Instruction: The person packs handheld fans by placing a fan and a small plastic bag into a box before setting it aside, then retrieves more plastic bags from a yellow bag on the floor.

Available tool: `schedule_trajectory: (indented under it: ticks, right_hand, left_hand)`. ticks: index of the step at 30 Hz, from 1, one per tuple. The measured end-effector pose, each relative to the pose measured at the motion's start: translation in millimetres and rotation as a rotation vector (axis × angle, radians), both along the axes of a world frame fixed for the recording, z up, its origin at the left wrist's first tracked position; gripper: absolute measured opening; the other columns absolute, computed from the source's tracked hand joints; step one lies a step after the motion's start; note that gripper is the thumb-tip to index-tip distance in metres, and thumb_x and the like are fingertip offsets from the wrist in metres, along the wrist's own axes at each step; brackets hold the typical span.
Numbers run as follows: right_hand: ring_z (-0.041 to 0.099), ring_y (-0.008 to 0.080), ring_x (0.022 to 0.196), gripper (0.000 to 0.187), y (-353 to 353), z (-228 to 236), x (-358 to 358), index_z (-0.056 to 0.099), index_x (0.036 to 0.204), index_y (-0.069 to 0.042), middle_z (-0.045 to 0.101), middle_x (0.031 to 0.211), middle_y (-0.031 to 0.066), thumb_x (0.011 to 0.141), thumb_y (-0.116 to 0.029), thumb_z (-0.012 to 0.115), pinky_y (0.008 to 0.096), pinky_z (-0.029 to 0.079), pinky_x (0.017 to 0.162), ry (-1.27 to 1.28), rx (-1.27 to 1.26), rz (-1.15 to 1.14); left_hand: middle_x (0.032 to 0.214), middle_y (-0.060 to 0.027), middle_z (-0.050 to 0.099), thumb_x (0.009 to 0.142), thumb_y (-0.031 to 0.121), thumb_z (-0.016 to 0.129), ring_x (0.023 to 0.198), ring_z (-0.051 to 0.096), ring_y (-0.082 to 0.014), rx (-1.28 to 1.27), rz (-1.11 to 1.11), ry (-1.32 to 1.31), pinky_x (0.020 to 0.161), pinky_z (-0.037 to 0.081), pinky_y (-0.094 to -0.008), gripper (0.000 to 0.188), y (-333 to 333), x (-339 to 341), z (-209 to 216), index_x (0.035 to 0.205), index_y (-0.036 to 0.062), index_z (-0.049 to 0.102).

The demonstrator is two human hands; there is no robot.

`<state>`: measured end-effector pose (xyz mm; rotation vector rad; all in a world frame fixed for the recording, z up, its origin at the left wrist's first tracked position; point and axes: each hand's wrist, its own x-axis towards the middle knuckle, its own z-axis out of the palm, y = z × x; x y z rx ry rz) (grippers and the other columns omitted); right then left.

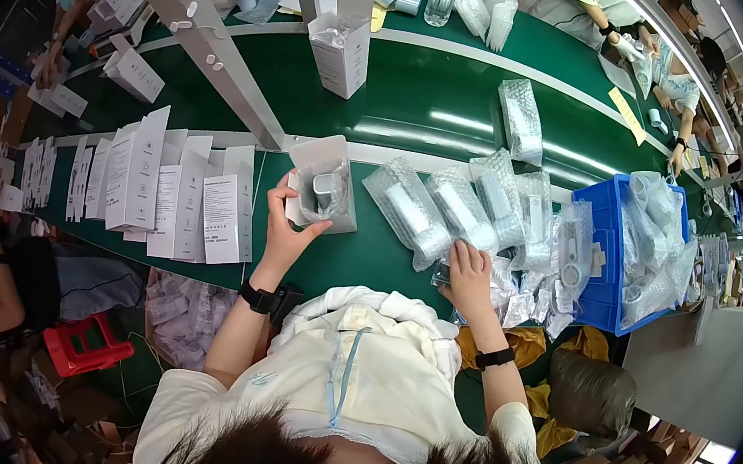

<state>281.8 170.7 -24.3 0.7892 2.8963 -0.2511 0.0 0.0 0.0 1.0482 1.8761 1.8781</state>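
Note:
My left hand (289,224) grips a white carton (344,206) by its near left side, thumb and fingers spread around the edge. The carton's top is open, and a grey device (325,192) shows inside. My right hand (469,281) is closed over a small clear plastic packet (442,276), partly hidden under the fingers. Just beyond it lie several bubble-wrapped devices (409,211), side by side on the green table (376,272). Small clear packets (520,308) are heaped to the right of this hand.
Several white cartons (178,201) stand in rows at left. A blue bin (599,249) of bubble-wrapped items is at right. Beyond the table runs a green conveyor (425,87) carrying another open carton (340,54). A metal post (201,38) rises at upper left. Other people work nearby.

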Motion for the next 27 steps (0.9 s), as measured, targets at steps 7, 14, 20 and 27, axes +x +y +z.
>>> schedule_trajectory:
  ticks: [7,14,20,27]
  right_hand:
    - [0.038,0.0208,0.119,0.034,21,-42,23,0.056,0.099,-0.003,0.047,0.122,0.0059,0.068,-0.013,0.064,0.0436,0.028,0.097,0.335,0.243,0.219]
    - [0.054,0.0263,0.096,0.012,21,19,-12,0.055,0.094,-0.001,0.056,0.104,0.0108,0.086,-0.006,0.048,0.0297,0.04,0.083,0.89,-0.347,-0.418]
    - [0.055,0.0146,0.076,0.013,8,103,-103,0.054,0.095,-0.003,0.059,0.086,0.0085,0.091,-0.006,0.042,0.0227,0.042,0.066,1.313,-0.663,-0.361]
    - [0.053,0.0229,0.081,0.023,-16,100,-176,0.058,0.096,-0.007,0.053,0.082,0.0063,0.073,-0.007,0.056,0.032,0.045,0.076,0.778,-0.235,0.732]
  left_hand:
    - [0.129,-0.0173,0.034,0.061,0.006,0.075,0.115,0.042,-0.0284,-0.123,0.003,0.189,0.095,0.035,-0.0357,0.06,-1,-3,14,0.105,0.0067,0.034]
    - [0.114,-0.0147,0.049,0.065,0.003,0.069,0.096,0.054,-0.0255,-0.191,0.081,0.306,0.08,0.044,-0.0317,0.035,4,1,43,0.094,0.0014,0.051]
    - [0.088,-0.0123,0.06,0.066,0.002,0.067,0.071,0.06,-0.0227,-0.289,0.144,0.281,0.063,0.046,-0.029,0.014,16,-5,56,0.075,-0.0033,0.058]
    - [0.08,-0.01,0.063,0.065,0.001,0.067,0.063,0.058,-0.0166,-0.379,0.094,0.061,0.058,0.044,-0.0258,0.014,22,-21,52,0.076,-0.0037,0.062]
